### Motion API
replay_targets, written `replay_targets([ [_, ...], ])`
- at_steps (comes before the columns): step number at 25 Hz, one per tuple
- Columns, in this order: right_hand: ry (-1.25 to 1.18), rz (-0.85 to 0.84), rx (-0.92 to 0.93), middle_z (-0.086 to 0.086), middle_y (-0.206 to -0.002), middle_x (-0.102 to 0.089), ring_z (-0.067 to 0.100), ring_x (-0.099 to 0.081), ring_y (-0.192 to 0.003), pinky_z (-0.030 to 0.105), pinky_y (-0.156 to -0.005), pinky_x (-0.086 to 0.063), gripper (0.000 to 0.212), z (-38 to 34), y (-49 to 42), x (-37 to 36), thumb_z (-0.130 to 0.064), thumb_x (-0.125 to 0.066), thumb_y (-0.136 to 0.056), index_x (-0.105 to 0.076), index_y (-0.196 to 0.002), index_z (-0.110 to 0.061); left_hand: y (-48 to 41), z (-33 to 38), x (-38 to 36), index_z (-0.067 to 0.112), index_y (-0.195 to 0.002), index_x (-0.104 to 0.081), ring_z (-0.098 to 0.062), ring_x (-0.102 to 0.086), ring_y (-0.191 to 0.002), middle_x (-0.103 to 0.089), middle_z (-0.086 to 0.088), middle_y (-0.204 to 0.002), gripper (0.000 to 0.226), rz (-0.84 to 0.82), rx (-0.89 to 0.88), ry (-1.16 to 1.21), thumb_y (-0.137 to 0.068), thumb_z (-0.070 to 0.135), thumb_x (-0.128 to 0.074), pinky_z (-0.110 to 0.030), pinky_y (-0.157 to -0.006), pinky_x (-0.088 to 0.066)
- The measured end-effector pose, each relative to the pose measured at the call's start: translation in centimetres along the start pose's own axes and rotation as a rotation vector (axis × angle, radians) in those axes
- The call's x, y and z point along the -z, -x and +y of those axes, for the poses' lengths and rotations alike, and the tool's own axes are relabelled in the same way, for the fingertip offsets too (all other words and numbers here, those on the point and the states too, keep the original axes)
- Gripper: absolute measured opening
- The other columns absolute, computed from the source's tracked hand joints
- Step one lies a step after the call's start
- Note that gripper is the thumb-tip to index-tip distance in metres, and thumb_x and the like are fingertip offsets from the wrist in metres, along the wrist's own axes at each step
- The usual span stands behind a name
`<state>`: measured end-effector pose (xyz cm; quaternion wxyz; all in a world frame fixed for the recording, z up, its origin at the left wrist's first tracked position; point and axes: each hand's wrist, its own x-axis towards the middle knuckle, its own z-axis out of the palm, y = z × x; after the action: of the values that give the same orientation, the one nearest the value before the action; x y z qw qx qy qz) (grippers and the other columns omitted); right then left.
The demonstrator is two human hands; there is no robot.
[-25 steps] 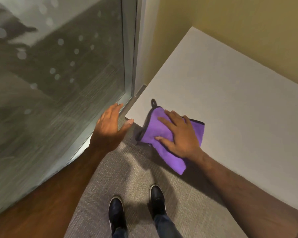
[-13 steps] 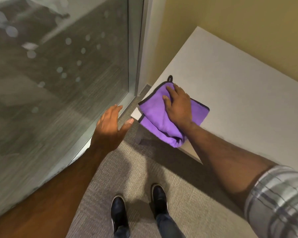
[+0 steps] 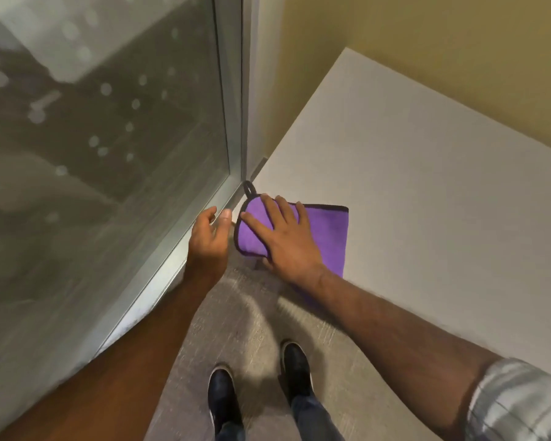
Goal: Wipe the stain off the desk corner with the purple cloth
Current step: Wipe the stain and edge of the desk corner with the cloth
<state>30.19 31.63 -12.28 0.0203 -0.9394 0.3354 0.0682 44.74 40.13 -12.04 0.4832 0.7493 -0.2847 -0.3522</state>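
Note:
A purple cloth (image 3: 326,232) with a black hem and a small hanging loop lies over the near left corner of the white desk (image 3: 427,192). My right hand (image 3: 283,240) presses flat on the cloth, fingers spread, and covers its left half. The cloth hides the corner itself, so no stain shows. My left hand (image 3: 207,240) hovers just left of the corner, off the desk, fingers loosely curled and holding nothing.
A glass wall with a metal frame (image 3: 233,128) runs along the left, close to the desk corner. A yellow wall (image 3: 427,43) backs the desk. Grey carpet (image 3: 252,329) and my two dark shoes (image 3: 295,370) are below.
My right hand has slid the cloth back toward the near corner after pushing it away along the desk edge. My left hand has moved closer to the corner.

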Motion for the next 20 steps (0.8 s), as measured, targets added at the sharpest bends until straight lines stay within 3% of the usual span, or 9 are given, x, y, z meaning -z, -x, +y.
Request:
replay_targets([
  [2,-0.001,0.02,0.008,0.015,-0.165,-0.012,0.04,-0.013,-0.15,0.063,-0.118,-0.009,0.088,1.9,2.7,-0.4,-0.057,-0.064,-0.084,-0.015,-0.155,-0.039,0.3,0.0,-0.2,0.004,-0.129,-0.052,-0.04,-0.055,-0.116,-0.057,-0.027,-0.127,0.052,-0.016,-0.026,-0.037,-0.099,0.045,-0.043,-0.037,-0.096,-0.048],
  [3,-0.007,0.034,0.012,0.015,-0.164,-0.015,0.039,-0.016,-0.15,0.063,-0.117,-0.013,0.084,3.0,4.1,-0.5,-0.057,-0.061,-0.085,-0.018,-0.154,-0.038,0.4,0.0,-0.2,0.005,-0.129,-0.052,-0.04,-0.055,-0.117,-0.058,-0.026,-0.126,0.051,-0.018,-0.025,-0.044,-0.099,0.045,-0.043,-0.037,-0.095,-0.048],
  [7,-0.143,0.092,-0.046,0.01,-0.16,-0.031,0.034,-0.029,-0.146,0.058,-0.117,-0.022,0.068,5.8,7.5,-0.2,-0.06,-0.05,-0.09,-0.033,-0.151,-0.036,0.9,0.4,-0.1,0.01,-0.127,-0.053,-0.036,-0.059,-0.109,-0.061,-0.019,-0.12,0.044,-0.059,-0.054,-0.039,-0.1,0.044,-0.042,-0.019,-0.077,-0.045],
  [10,-0.23,0.115,-0.074,0.007,-0.158,-0.036,0.031,-0.033,-0.145,0.056,-0.117,-0.023,0.065,5.9,7.6,0.1,-0.058,-0.052,-0.09,-0.039,-0.149,-0.034,1.1,0.4,0.6,0.014,-0.125,-0.055,-0.024,-0.06,-0.107,-0.063,-0.01,-0.118,0.044,-0.056,-0.074,-0.051,-0.099,0.047,-0.043,-0.021,-0.084,-0.048],
  [13,-0.305,0.181,-0.097,0.006,-0.156,-0.041,0.03,-0.037,-0.143,0.055,-0.116,-0.025,0.061,5.6,7.4,0.1,-0.055,-0.051,-0.092,-0.044,-0.147,-0.029,1.2,0.1,1.6,0.02,-0.116,-0.057,-0.013,-0.058,-0.103,-0.063,0.0,-0.112,0.035,-0.03,-0.085,-0.056,-0.098,0.046,-0.043,-0.004,-0.077,-0.042],
  [16,-0.366,0.21,-0.17,0.001,-0.155,-0.042,0.025,-0.037,-0.143,0.056,-0.115,-0.026,0.061,5.1,6.9,0.0,-0.059,-0.046,-0.093,-0.044,-0.147,-0.03,1.3,-0.5,1.9,0.024,-0.112,-0.057,-0.011,-0.056,-0.096,-0.062,0.002,-0.104,0.028,-0.035,-0.045,-0.058,-0.099,0.045,-0.044,-0.013,-0.074,-0.043],
  [20,-0.419,0.189,-0.248,0.002,-0.156,-0.041,0.024,-0.034,-0.144,0.055,-0.117,-0.022,0.064,3.2,3.5,1.1,-0.064,-0.039,-0.092,-0.043,-0.146,-0.03,1.5,-1.2,1.5,0.024,-0.116,-0.058,-0.01,-0.056,-0.101,-0.062,0.004,-0.109,0.032,-0.047,0.006,-0.065,-0.098,0.048,-0.045,-0.007,-0.073,-0.036],
])
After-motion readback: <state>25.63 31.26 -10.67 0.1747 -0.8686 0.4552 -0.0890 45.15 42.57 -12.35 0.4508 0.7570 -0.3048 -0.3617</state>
